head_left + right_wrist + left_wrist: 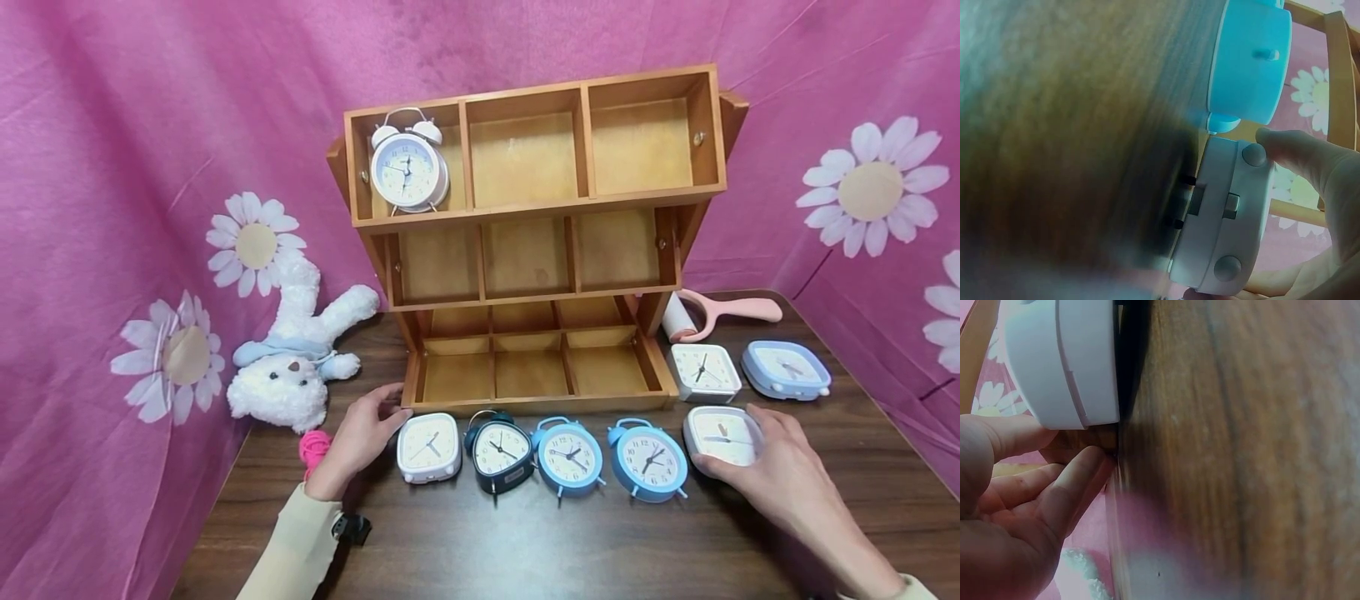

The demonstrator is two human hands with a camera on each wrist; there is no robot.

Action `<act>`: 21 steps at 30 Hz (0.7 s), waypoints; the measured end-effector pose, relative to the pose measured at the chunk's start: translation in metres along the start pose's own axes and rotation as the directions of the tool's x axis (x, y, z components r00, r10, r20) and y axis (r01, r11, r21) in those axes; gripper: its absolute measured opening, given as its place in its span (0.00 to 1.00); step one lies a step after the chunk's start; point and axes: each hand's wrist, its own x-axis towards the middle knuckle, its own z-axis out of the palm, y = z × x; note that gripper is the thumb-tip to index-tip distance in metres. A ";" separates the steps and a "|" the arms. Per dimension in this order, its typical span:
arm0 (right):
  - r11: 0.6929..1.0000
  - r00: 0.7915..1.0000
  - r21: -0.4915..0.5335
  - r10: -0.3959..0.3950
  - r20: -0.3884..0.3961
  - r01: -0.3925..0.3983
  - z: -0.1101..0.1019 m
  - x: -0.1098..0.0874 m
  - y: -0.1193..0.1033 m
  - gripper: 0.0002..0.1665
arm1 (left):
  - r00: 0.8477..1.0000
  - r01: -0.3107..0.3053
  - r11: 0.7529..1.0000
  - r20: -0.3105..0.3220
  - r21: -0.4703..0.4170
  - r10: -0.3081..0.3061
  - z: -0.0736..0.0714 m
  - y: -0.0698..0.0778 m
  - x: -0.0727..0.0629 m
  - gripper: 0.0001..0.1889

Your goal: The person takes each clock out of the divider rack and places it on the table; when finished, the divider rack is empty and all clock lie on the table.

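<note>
My right hand [791, 462] grips a squarish white alarm clock [722, 435], thumb at its near left side and fingers at the far right. In the right wrist view, small round feet and a switch show along the clock's edge [1225, 212]. At the lower left corner of a tiered wooden shelf [540, 406], my left hand [360, 437] holds the frame between thumb and fingers. Close to that thumb stands another squarish white clock [429, 448]. A white twin-bell clock [408, 171] sits in the top left compartment.
In front of the shelf are a dark green clock [501, 454] and two blue twin-bell clocks [568, 457]. Right of it lie a white square clock [703, 372], a pale blue clock [786, 369] and a pink lint roller [738, 308]. A white teddy bear [288, 387] lies at left.
</note>
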 end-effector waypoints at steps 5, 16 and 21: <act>1.000 1.000 -0.009 -0.010 -0.014 0.010 0.002 -0.002 0.000 0.60 | 1.000 -0.015 1.000 0.004 -0.009 0.015 0.000 0.001 -0.001 0.25; 1.000 0.998 0.012 0.011 -0.056 -0.011 0.001 -0.004 0.000 0.65 | 1.000 0.002 1.000 0.002 0.010 -0.002 0.000 0.001 0.000 0.25; 1.000 0.994 0.025 0.003 -0.109 -0.001 -0.001 -0.003 -0.006 0.63 | 1.000 0.011 1.000 0.002 0.012 -0.011 0.000 -0.001 0.000 0.26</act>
